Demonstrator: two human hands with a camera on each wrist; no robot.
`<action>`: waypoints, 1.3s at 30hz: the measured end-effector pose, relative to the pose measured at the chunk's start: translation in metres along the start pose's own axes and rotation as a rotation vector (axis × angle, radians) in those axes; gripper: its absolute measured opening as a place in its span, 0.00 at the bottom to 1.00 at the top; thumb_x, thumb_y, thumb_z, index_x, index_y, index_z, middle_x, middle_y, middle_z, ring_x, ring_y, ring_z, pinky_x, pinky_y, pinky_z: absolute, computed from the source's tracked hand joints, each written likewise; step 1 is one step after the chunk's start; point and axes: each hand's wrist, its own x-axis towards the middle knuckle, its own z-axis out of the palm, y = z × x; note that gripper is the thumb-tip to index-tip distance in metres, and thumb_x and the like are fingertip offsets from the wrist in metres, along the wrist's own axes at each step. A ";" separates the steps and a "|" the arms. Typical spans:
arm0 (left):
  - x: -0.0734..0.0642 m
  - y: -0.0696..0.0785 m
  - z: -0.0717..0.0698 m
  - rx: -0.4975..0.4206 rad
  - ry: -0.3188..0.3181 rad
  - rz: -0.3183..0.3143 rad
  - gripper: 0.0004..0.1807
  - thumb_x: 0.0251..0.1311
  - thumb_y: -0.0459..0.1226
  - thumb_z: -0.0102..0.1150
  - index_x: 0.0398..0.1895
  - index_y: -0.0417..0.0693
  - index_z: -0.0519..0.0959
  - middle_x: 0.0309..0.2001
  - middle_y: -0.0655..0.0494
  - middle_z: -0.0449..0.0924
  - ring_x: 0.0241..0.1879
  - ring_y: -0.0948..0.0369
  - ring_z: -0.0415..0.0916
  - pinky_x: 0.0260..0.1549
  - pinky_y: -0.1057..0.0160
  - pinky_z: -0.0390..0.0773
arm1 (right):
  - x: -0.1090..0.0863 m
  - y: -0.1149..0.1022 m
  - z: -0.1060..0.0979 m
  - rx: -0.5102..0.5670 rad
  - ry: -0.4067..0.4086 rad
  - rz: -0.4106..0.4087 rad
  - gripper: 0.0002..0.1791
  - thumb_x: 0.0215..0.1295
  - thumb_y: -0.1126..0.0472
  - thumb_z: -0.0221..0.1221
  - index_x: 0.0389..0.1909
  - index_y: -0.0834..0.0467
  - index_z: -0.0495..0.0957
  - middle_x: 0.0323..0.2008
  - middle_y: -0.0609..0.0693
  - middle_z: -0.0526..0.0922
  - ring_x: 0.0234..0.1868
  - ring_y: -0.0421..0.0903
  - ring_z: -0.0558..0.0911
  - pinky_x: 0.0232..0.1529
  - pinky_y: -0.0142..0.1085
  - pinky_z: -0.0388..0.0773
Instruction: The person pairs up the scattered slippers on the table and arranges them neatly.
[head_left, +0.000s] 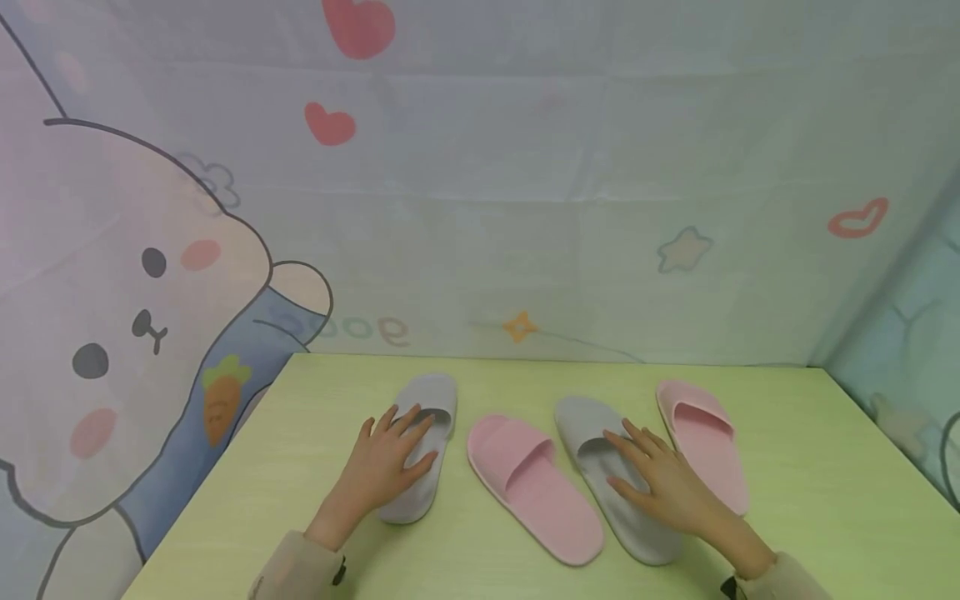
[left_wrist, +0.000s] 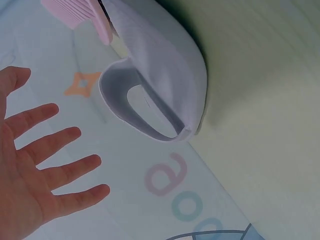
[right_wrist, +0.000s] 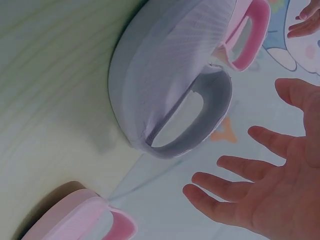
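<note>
My left hand (head_left: 384, 465) hovers over a grey slipper (head_left: 429, 492) at the left, its fingers spread. In the left wrist view a gap shows between the fingers (left_wrist: 75, 175) and that slipper's grey strap (left_wrist: 112, 95). Over the other grey slipper (head_left: 637, 517), right of the middle, my right hand (head_left: 663, 483) is spread in the same way. The right wrist view shows its fingers (right_wrist: 210, 200) apart from the grey strap (right_wrist: 220, 110). Between the grey slippers lies a pink slipper (head_left: 555, 508), angled. A second pink slipper (head_left: 708, 450) lies at the far right, partly behind my right hand.
The slippers lie on a pale yellow-green table (head_left: 300, 433). Behind it hangs a printed cloth (head_left: 480, 250) with hearts, a star and a big cartoon animal (head_left: 150, 333) at the left. Another patterned cloth (head_left: 915, 350) hangs on the right side.
</note>
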 end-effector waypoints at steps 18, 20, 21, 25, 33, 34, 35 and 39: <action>0.014 -0.009 0.008 -0.066 0.031 0.049 0.24 0.54 0.49 0.55 0.54 0.54 0.72 0.56 0.47 0.72 0.54 0.41 0.68 0.46 0.39 0.68 | 0.012 0.001 0.002 0.015 0.002 -0.017 0.30 0.54 0.53 0.60 0.58 0.56 0.67 0.59 0.68 0.66 0.52 0.68 0.71 0.48 0.66 0.63; 0.016 -0.010 0.007 -0.069 0.034 0.054 0.23 0.55 0.49 0.55 0.54 0.54 0.72 0.56 0.47 0.72 0.54 0.41 0.68 0.46 0.39 0.68 | 0.013 0.001 0.002 0.014 -0.003 -0.017 0.29 0.54 0.53 0.60 0.58 0.56 0.67 0.59 0.68 0.66 0.52 0.68 0.71 0.48 0.66 0.63; 0.016 -0.010 0.007 -0.073 0.034 0.056 0.23 0.55 0.49 0.55 0.54 0.54 0.72 0.56 0.46 0.72 0.54 0.41 0.68 0.46 0.39 0.68 | 0.014 0.001 0.002 0.013 -0.006 -0.017 0.29 0.54 0.53 0.60 0.58 0.56 0.67 0.59 0.68 0.66 0.52 0.68 0.71 0.48 0.66 0.63; 0.019 -0.010 0.004 -0.077 0.019 0.058 0.23 0.56 0.49 0.54 0.55 0.53 0.72 0.57 0.46 0.72 0.55 0.41 0.68 0.46 0.40 0.68 | 0.016 0.002 0.001 0.004 -0.013 -0.021 0.29 0.55 0.53 0.60 0.58 0.56 0.67 0.59 0.67 0.66 0.52 0.67 0.71 0.48 0.66 0.63; 0.024 -0.010 0.002 -0.068 -0.020 0.054 0.24 0.57 0.50 0.52 0.56 0.53 0.71 0.58 0.46 0.70 0.56 0.42 0.67 0.46 0.40 0.69 | 0.021 0.003 0.000 -0.013 -0.011 -0.029 0.29 0.55 0.53 0.59 0.58 0.56 0.67 0.59 0.67 0.66 0.51 0.67 0.72 0.48 0.65 0.64; 0.025 -0.010 0.002 -0.070 -0.022 0.055 0.24 0.57 0.50 0.52 0.56 0.53 0.71 0.58 0.46 0.70 0.56 0.42 0.67 0.46 0.40 0.69 | 0.022 0.003 0.000 -0.011 -0.013 -0.028 0.29 0.55 0.53 0.59 0.58 0.56 0.67 0.59 0.67 0.66 0.51 0.67 0.72 0.48 0.65 0.64; 0.026 -0.011 0.002 -0.071 -0.027 0.054 0.24 0.57 0.50 0.52 0.56 0.53 0.71 0.58 0.47 0.70 0.56 0.42 0.67 0.46 0.41 0.69 | 0.022 0.003 0.000 -0.009 -0.016 -0.024 0.29 0.55 0.52 0.59 0.58 0.56 0.67 0.59 0.67 0.66 0.52 0.67 0.72 0.48 0.65 0.64; 0.029 -0.012 0.003 -0.089 -0.048 0.051 0.24 0.58 0.50 0.51 0.56 0.53 0.71 0.59 0.47 0.70 0.56 0.43 0.67 0.46 0.41 0.69 | 0.025 0.002 0.000 0.007 -0.028 -0.007 0.29 0.55 0.52 0.59 0.58 0.56 0.67 0.59 0.67 0.66 0.52 0.67 0.71 0.48 0.66 0.63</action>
